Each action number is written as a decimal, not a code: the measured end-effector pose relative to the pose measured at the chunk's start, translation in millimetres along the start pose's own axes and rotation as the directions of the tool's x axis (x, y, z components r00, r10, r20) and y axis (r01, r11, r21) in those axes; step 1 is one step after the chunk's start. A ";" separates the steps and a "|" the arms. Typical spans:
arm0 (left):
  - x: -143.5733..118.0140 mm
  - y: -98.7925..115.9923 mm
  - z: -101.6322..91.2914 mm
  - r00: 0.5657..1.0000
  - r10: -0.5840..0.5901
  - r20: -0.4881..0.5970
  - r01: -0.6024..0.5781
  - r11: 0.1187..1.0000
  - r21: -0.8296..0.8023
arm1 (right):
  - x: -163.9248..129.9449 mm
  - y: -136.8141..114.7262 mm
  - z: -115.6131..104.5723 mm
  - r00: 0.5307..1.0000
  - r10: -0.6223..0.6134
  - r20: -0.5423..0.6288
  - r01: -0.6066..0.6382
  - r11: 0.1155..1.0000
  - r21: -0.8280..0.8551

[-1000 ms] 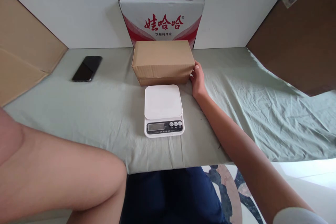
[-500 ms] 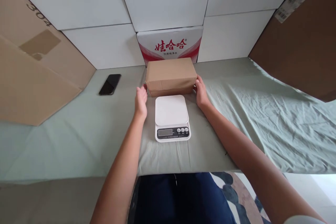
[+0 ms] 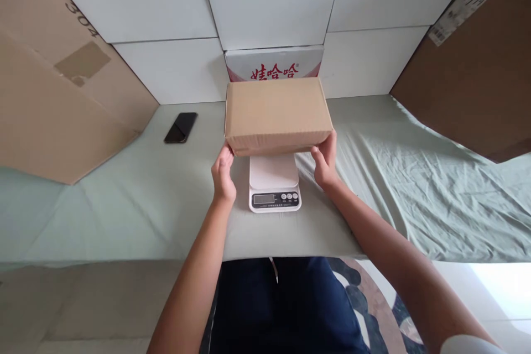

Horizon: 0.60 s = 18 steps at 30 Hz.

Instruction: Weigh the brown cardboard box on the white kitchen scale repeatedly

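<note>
A brown cardboard box point(image 3: 277, 110) is held up between my two hands, partly over a white kitchen scale point(image 3: 274, 174). My left hand point(image 3: 224, 177) grips its lower left corner, and my right hand point(image 3: 326, 161) supports the lower right corner, thumb on the near side. Some fingers of both hands are hidden behind or under the box. The scale lies on the table with its display and buttons facing me; the box covers the far part of its platform. The display looks blank.
A black phone point(image 3: 181, 128) lies left on the green cloth point(image 3: 124, 204). Large cardboard pieces stand at the left point(image 3: 74, 77) and right point(image 3: 468, 66). Behind the box is a white-and-red carton point(image 3: 274, 58) against white panels point(image 3: 269, 0). The cloth is wrinkled at the right.
The cardboard box has been lifted off the cloth and brought nearer, over the far part of the scale. My hands have closed in under its lower corners. The view has shifted slightly.
</note>
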<state>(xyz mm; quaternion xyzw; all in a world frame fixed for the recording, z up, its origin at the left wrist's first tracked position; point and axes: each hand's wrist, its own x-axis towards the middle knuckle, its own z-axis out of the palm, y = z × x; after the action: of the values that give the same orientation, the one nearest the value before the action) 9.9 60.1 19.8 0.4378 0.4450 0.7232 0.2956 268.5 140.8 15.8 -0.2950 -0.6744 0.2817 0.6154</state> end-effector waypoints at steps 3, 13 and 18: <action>-36.3 8.1 -14.0 1.000 -0.029 -0.011 0.029 1.000 -0.003 | -33.5 -20.8 -8.1 1.000 0.010 0.002 -0.010 1.000 -0.026; -67.8 14.3 -24.7 0.988 -0.155 0.010 0.155 0.988 -0.002 | -60.0 -36.6 -12.9 0.991 0.128 0.026 -0.126 0.990 -0.055; -67.1 13.7 -24.7 0.987 -0.159 0.007 0.159 0.987 -0.005 | -57.9 -37.9 -12.3 0.988 0.156 0.010 -0.156 0.987 -0.050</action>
<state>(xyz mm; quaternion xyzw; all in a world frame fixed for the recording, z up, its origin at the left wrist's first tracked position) 16.9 -10.1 1.9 0.4025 0.4753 0.6971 0.3551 282.7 72.5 6.6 -0.3599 -0.6603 0.3146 0.5792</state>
